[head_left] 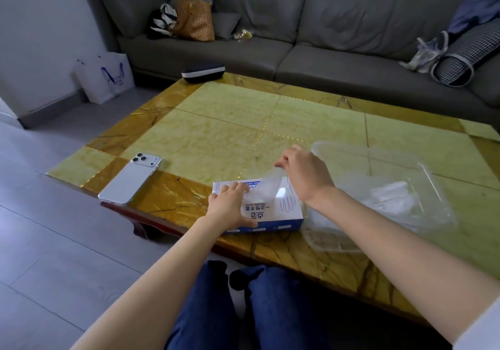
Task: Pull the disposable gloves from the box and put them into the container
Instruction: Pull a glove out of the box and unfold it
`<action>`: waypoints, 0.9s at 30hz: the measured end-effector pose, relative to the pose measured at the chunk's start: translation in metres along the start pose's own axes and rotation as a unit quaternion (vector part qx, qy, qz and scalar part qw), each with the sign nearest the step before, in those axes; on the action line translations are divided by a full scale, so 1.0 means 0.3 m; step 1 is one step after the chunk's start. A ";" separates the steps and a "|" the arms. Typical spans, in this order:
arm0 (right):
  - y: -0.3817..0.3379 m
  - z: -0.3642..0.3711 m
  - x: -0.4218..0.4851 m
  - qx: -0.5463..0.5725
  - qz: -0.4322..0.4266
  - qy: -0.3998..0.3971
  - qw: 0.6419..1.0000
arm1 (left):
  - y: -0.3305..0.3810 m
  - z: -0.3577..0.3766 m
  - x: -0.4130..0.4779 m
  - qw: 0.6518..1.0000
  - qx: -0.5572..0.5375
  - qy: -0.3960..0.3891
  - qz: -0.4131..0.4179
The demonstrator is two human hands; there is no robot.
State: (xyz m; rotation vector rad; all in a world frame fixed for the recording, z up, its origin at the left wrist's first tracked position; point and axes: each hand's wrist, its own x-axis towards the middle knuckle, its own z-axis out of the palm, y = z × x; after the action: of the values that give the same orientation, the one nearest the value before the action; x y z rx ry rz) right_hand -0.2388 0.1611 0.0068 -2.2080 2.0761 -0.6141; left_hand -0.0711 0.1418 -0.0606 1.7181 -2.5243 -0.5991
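Observation:
A blue and white glove box point(273, 214) lies flat near the front edge of the yellow marble table point(216, 133). My left hand point(230, 206) rests on the box's left end, pressing it down. My right hand point(303, 173) hovers just above the box and pinches a thin clear disposable glove point(266, 187) that stretches up out of the box's opening. Right of the box stands a clear plastic container point(422, 176) with several crumpled clear gloves point(389, 195) inside it.
A white phone point(130, 179) lies face down at the table's left front corner. A dark case point(203, 72) sits at the far edge. A grey sofa point(297, 24) with bags stands behind, and a white shopping bag point(105, 76) is on the floor.

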 end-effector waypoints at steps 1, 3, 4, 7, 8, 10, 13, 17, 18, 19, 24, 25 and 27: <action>0.000 -0.005 -0.002 0.004 -0.001 -0.001 1.000 | 0.001 0.000 0.000 1.000 0.001 0.000 0.000; -0.006 -0.009 -0.009 0.018 -0.016 -0.032 0.999 | 0.003 0.000 -0.002 1.000 0.002 -0.001 0.000; -0.011 -0.009 -0.012 0.010 -0.028 -0.059 0.998 | 0.004 -0.001 -0.004 1.000 0.001 -0.002 0.000; -0.017 -0.014 -0.013 -0.043 -0.037 -0.117 0.991 | 0.007 -0.004 -0.009 1.000 -0.004 -0.005 0.000; -0.015 -0.019 -0.013 -0.048 -0.032 -0.121 0.991 | 0.008 -0.005 -0.010 1.000 -0.006 -0.006 -0.001; -0.008 -0.033 -0.015 -0.065 -0.028 -0.114 0.991 | 0.010 -0.008 -0.012 1.000 -0.007 -0.008 -0.003; 0.004 -0.072 -0.015 -0.050 -0.025 -0.075 0.996 | 0.014 -0.010 -0.014 1.000 0.001 -0.012 -0.004; 0.028 -0.192 0.029 -0.026 -0.003 0.049 0.998 | 0.010 -0.010 -0.015 1.000 0.005 -0.011 -0.003; 0.037 -0.225 0.041 -0.033 0.002 0.070 0.997 | 0.010 -0.012 -0.015 1.000 0.003 -0.012 -0.004; 0.046 -0.255 0.050 -0.043 0.008 0.083 0.996 | 0.010 -0.017 -0.016 1.000 0.000 -0.014 -0.002; 0.084 -0.314 0.023 -0.061 0.030 0.101 0.993 | 0.030 -0.069 -0.001 0.997 -0.031 -0.063 0.003; 0.088 -0.319 0.008 -0.059 0.030 0.098 0.993 | 0.044 -0.090 0.004 0.997 -0.063 -0.046 0.006; 0.094 -0.322 -0.016 -0.055 0.032 0.087 0.994 | 0.084 -0.146 -0.003 0.988 -0.148 0.049 0.019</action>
State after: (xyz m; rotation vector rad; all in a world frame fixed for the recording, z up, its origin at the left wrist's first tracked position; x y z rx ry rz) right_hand -0.2962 0.1853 0.0859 -2.2062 2.3093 -0.7260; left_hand -0.0827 0.1376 -0.0115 1.5521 -2.2615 -0.8175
